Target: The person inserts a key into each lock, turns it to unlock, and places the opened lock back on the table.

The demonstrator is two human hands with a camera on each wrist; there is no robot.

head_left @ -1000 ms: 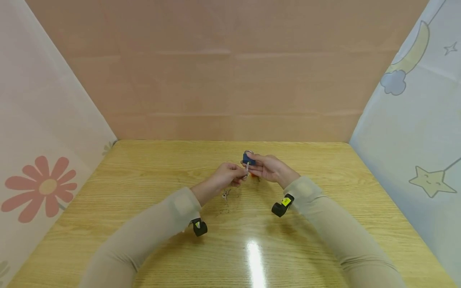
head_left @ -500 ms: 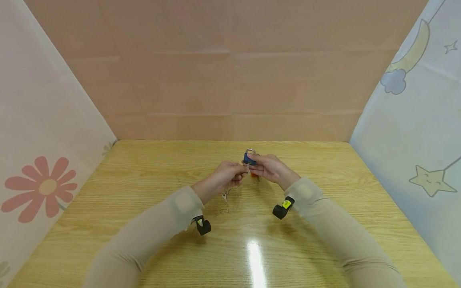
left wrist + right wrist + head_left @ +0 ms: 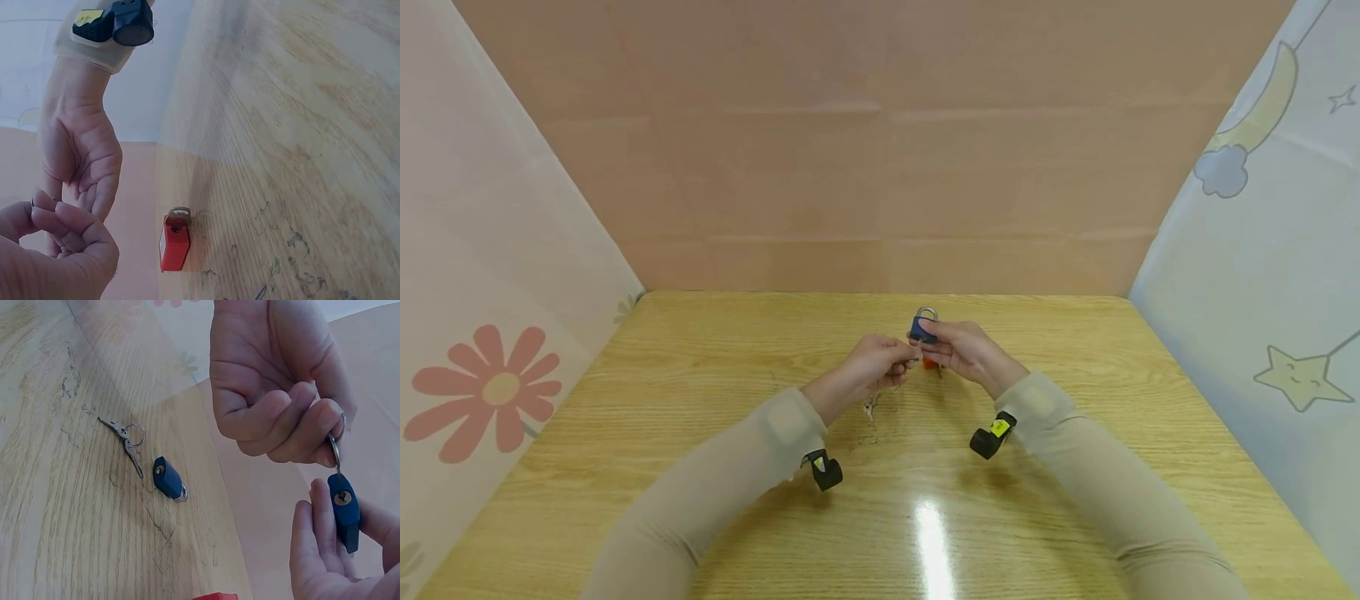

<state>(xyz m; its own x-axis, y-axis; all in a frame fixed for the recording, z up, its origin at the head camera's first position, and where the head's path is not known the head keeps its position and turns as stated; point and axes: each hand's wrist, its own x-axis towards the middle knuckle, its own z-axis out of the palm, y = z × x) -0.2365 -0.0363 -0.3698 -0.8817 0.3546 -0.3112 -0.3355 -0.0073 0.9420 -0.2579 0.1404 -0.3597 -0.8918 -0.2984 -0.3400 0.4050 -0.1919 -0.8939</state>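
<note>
My right hand (image 3: 966,350) holds a blue padlock (image 3: 924,327) between thumb and fingers, its steel shackle pointing up and away. In the right wrist view the brass keyhole (image 3: 342,498) faces the camera. My left hand (image 3: 876,364) pinches a small key (image 3: 335,453) on a ring (image 3: 341,427), right at the padlock's keyhole end. Below the hands a red padlock (image 3: 174,249) stands on the table with a key (image 3: 179,216) in it. A second blue padlock (image 3: 167,477) lies on the table beside loose keys on a ring (image 3: 122,432).
The wooden table (image 3: 760,333) reaches back to a plain pinkish wall panel (image 3: 880,183). Printed panels stand on the left (image 3: 497,250) and right (image 3: 1262,275). Dark marks (image 3: 294,244) show on the tabletop. Black wrist cameras (image 3: 827,472) hang under both cuffs.
Both hands have drifted slightly to the right with the padlock and key. The padlock has tipped so its shackle shows more fully, and less of the key shows in the head view.
</note>
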